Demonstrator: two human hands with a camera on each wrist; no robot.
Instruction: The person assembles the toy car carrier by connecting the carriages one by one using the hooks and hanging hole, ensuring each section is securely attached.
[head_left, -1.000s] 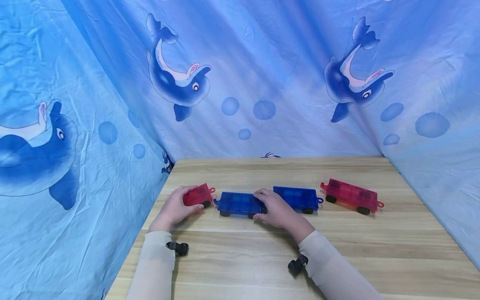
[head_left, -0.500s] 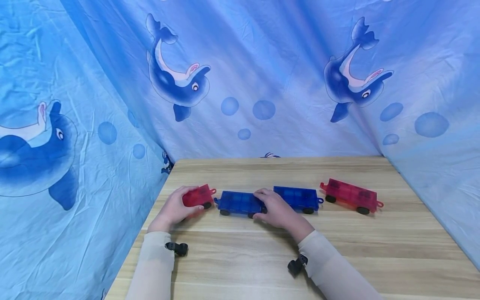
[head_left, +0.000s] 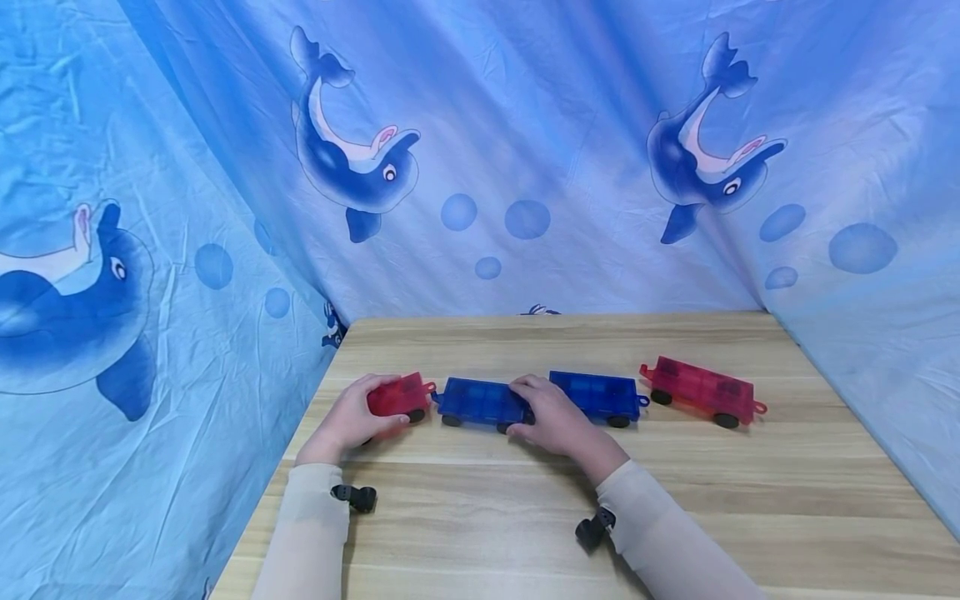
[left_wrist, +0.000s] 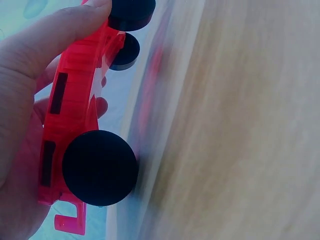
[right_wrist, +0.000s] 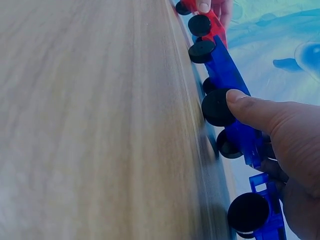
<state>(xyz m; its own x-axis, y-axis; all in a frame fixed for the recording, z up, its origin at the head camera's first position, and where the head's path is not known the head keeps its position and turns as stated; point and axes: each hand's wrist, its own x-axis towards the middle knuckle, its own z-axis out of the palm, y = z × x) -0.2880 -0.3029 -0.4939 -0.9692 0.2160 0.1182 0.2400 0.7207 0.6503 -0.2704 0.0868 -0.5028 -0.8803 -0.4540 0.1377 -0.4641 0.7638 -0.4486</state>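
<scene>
My left hand [head_left: 350, 419] grips a translucent red toy train car [head_left: 397, 395] with black wheels at the table's left, thumb on the near side. In the left wrist view, the red car's [left_wrist: 72, 105] hook end points down the frame. With thumb and fingers, my right hand [head_left: 553, 417] holds the right end of a blue toy train car [head_left: 480, 402]. Where these two cars meet, the blue car's hook overlaps the red car's ring. In the right wrist view, my right thumb [right_wrist: 250, 109] presses by a wheel of the blue car [right_wrist: 227, 72].
Just right of my right hand stands a second blue train car [head_left: 596, 395], its left part hidden by the hand. Farther right is a second red train car [head_left: 701, 390], angled, its hook near the blue ring. A dolphin-print curtain [head_left: 600, 275] borders the wooden table [head_left: 480, 517].
The red car in my left hand has shifted slightly right. The held blue car's left end has lifted or swung away from me, and its hook has come to the red ring.
</scene>
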